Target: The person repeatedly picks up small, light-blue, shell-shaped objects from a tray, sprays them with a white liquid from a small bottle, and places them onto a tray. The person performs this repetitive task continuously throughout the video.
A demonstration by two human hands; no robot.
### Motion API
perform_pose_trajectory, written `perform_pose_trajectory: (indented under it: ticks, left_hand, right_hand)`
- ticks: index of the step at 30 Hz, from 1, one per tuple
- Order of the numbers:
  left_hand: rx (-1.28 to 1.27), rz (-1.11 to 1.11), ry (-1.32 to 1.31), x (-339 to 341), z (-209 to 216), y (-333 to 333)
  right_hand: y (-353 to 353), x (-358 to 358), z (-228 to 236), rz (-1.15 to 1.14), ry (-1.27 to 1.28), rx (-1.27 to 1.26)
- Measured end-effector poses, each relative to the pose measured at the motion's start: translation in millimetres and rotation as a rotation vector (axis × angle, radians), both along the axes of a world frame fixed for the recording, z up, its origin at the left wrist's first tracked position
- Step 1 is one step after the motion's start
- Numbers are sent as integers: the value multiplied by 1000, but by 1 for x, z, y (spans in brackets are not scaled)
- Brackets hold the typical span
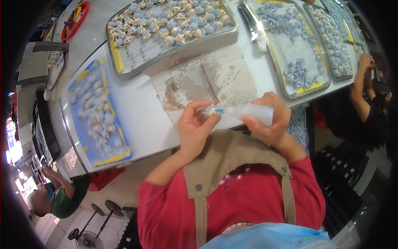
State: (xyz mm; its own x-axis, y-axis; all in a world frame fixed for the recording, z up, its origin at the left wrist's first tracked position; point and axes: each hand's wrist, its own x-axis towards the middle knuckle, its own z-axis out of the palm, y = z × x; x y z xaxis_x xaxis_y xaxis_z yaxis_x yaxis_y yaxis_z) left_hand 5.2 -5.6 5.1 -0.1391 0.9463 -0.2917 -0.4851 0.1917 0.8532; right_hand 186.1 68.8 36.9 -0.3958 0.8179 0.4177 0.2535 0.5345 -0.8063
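My left hand (194, 129) pinches a small cream-and-blue piece (209, 111) between thumb and fingers, mostly covered by them. Wrapped round a white squeeze bottle (253, 113) is my right hand (273, 120). The bottle lies nearly level, its blue tip (219, 111) pointing left and at or very close to the piece; whether they touch I cannot tell. Both hands are over the table's near edge, in front of a stained cardboard sheet (234, 85).
Beyond the cardboard a metal tray (112, 52) holds many small blue-and-cream figures. A blue tray (81, 139) of similar pieces lies left. At right, another metal tray (286, 93) carries grey-blue curved shells. Co-workers sit far left and right; a red round tray (65, 33) is at upper left.
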Motion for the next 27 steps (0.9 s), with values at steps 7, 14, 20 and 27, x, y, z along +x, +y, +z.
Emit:
perform_pose_trajectory:
  ticks: [7,14,20,27]
  left_hand:
    - [-11,-3,8,1,1,1]
    - [-19,-7,52,-2,-3,0]
    - [-77,1,-49,-5,-7,-1]
    - [50,-143,-208,-8,-1,-3]
  right_hand:
    - [-1,-1,0,1,-21,-27]
    - [1,3,-1,-21,42,-134]
    - [22,-10,-34,-231,106,-269]
    - [41,-25,-51,-270,-265,-221]
